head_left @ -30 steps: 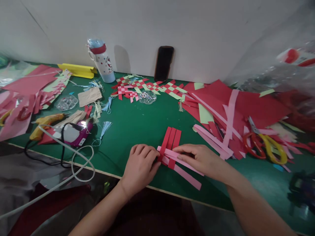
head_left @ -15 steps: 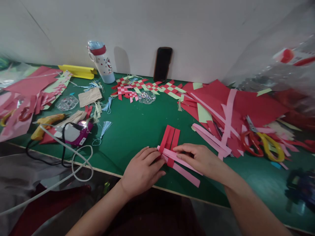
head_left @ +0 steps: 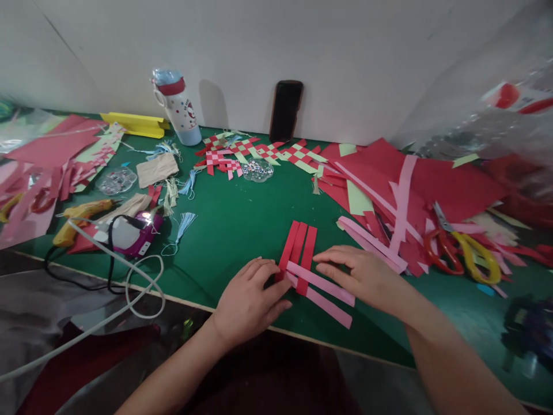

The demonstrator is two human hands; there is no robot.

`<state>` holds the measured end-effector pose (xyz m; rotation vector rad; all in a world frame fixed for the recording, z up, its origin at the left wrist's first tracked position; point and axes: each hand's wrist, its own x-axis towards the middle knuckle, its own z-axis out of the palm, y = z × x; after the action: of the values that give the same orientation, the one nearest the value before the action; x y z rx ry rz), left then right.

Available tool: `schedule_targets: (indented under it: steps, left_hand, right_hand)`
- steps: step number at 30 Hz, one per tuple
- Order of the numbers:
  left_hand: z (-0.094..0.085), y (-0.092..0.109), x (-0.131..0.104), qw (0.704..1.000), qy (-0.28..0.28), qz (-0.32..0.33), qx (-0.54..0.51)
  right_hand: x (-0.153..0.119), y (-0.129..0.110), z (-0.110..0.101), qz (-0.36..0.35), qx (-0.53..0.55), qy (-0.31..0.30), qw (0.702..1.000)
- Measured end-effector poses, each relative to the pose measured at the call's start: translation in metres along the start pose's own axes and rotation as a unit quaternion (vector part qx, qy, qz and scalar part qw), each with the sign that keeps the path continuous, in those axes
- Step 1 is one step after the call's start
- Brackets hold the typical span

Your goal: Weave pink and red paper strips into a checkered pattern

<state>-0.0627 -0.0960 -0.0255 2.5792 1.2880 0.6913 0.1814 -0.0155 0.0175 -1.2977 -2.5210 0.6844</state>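
Several red paper strips (head_left: 296, 245) lie side by side on the green table. Two pink paper strips (head_left: 332, 285) cross them, running down to the right; the upper one passes over the middle and right red strips. My left hand (head_left: 254, 300) holds the left edge of this bundle, its fingertips closed on the strips and covering where they begin. Just right of the strips hovers my right hand (head_left: 352, 274), thumb and fingers apart, with nothing between them.
Red and pink paper (head_left: 432, 178) is piled at the right, with scissors (head_left: 458, 242) on it. At the left are a glue gun (head_left: 86, 216), a purple device (head_left: 140, 239), cables and tassels. Woven paper pieces (head_left: 270, 151), a phone (head_left: 286, 110) and a bottle (head_left: 179, 106) stand or lie near the wall.
My right hand has let go of the upper pink strip and drawn slightly right. That strip has slid right and its left end now lies among the red strips. My left hand has stayed put.
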Motion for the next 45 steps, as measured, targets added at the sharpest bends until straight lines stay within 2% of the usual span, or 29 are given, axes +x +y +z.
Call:
schedule_targets:
  steps: [2,4,8,13,28,34,39,45]
  left_hand:
    - [-0.001,0.0,0.0,1.0,0.0,-0.002,0.001]
    - [-0.002,0.0,0.001,1.0,-0.001,-0.003,0.003]
    - [-0.003,0.001,0.002,1.0,-0.002,-0.004,0.0]
    - [-0.001,0.0,0.002,1.0,-0.008,-0.005,-0.002]
    - [0.003,0.001,-0.001,1.0,-0.016,-0.023,-0.013]
    - [0.002,0.002,0.0,0.999,-0.019,-0.028,-0.013]
    - [0.002,0.002,0.001,0.999,-0.019,-0.037,-0.01]
    - [0.002,0.002,0.001,0.999,-0.017,-0.037,-0.004]
  right_hand:
    - [0.007,0.002,-0.001,-0.029,-0.035,0.055,0.997]
    - [0.015,0.003,0.003,-0.08,-0.062,0.082,0.991]
    - [0.027,0.003,0.021,-0.151,-0.103,0.06,0.981]
    - [0.027,0.006,0.034,-0.141,-0.141,0.048,0.979]
    - [0.025,0.011,0.035,-0.128,-0.136,0.049,0.981]
    - [0.022,0.003,0.028,-0.166,-0.067,0.081,0.981]
    - [0.018,-0.001,0.026,-0.203,-0.077,0.068,0.974]
    - [0.015,-0.001,0.025,-0.217,-0.088,0.043,0.971]
